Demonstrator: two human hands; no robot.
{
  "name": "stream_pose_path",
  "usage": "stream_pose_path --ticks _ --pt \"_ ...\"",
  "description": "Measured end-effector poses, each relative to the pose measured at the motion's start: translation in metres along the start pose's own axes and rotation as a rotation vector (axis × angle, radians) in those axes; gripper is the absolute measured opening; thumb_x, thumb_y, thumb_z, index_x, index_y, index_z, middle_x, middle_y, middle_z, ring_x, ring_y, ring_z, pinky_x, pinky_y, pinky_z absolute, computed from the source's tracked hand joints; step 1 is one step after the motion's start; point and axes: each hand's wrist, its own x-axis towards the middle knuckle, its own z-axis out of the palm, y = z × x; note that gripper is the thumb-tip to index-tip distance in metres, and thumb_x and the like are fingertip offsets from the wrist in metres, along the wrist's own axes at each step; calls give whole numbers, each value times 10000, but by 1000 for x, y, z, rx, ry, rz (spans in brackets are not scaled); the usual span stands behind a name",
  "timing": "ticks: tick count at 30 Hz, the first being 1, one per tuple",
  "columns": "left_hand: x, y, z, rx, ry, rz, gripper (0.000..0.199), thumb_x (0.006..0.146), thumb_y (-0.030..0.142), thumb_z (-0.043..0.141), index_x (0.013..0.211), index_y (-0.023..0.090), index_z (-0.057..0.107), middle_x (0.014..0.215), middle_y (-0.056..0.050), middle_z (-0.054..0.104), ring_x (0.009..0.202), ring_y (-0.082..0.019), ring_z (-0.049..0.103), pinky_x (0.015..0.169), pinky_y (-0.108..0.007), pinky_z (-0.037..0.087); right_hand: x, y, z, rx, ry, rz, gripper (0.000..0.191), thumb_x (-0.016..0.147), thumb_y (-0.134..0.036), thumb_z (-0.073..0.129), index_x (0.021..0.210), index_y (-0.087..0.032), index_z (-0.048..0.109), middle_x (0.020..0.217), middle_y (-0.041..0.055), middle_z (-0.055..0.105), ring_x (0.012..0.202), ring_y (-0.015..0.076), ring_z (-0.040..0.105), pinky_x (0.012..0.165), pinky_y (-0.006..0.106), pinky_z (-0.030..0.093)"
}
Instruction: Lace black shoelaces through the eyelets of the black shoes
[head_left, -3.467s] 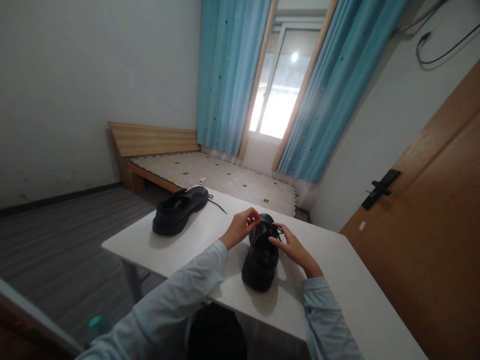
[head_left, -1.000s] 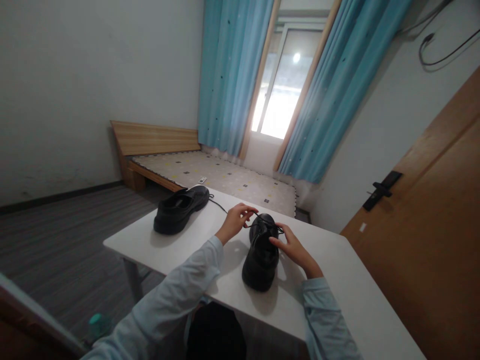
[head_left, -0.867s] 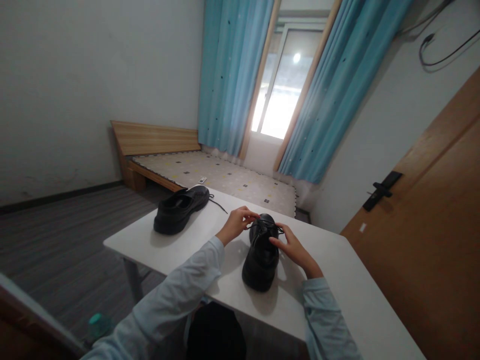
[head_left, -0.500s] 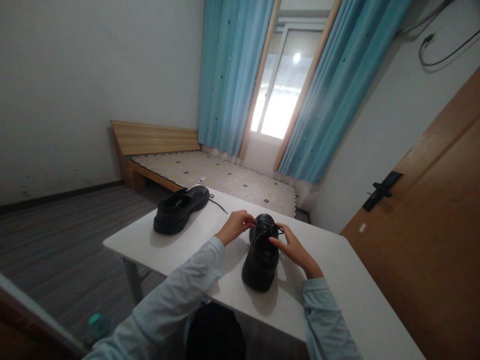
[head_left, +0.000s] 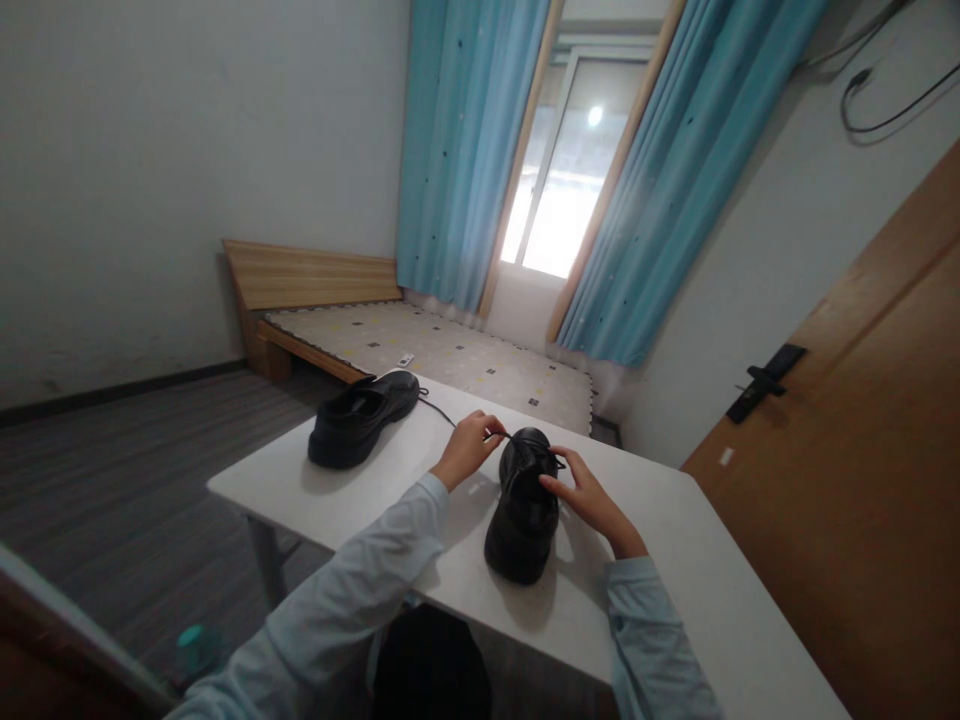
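A black lace-up shoe point(head_left: 519, 535) stands upright on the white table in front of me, its heel toward me. My left hand point(head_left: 471, 446) is just left of the shoe, thumb and fingers pinched on a black shoelace point(head_left: 507, 435) that runs to the shoe's front. On the other side, my right hand point(head_left: 585, 490) is closed around the right edge of the shoe, thumb at the opening and fingers by the lacing. A bit of lace shows beside those fingers. A second black shoe point(head_left: 346, 432) rests at the left of the table, its lace trailing toward my left hand.
The white table point(head_left: 675, 560) extends right toward a wooden door point(head_left: 847, 400). Behind it is a bed point(head_left: 465, 355) with a small white object point(head_left: 406, 360) on it. A green-capped bottle point(head_left: 193, 645) stands on the floor at lower left.
My left hand has moved slightly left, away from the shoe, drawing the lace out between them. My right hand and both shoes stay in place.
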Motion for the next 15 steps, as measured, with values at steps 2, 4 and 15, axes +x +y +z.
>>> stream_pose_path --ticks 2,4,15 --pt "0 0 0 -11 28 -3 93 775 181 565 801 164 653 806 -34 596 712 -137 571 727 -282 481 0 1 0 -5 1 -1 527 751 -526 593 1173 -225 494 1227 81 534 1186 253 467 1046 428 320" --pt "1 1 0 -31 58 -16 82 774 163 555 798 163 634 803 -30 607 723 -138 575 726 -277 484 0 2 0 -7 4 0 526 752 -520 595 1176 -226 493 1227 81 535 1183 254 469 1043 431 322" --pt "3 12 -6 -326 69 -207 108 758 229 556 804 155 619 725 -12 648 615 -116 588 589 -226 462 0 1 -1 -3 -10 13 541 753 -532 587 1177 -216 475 1247 98 517 1208 261 448 1056 436 305"
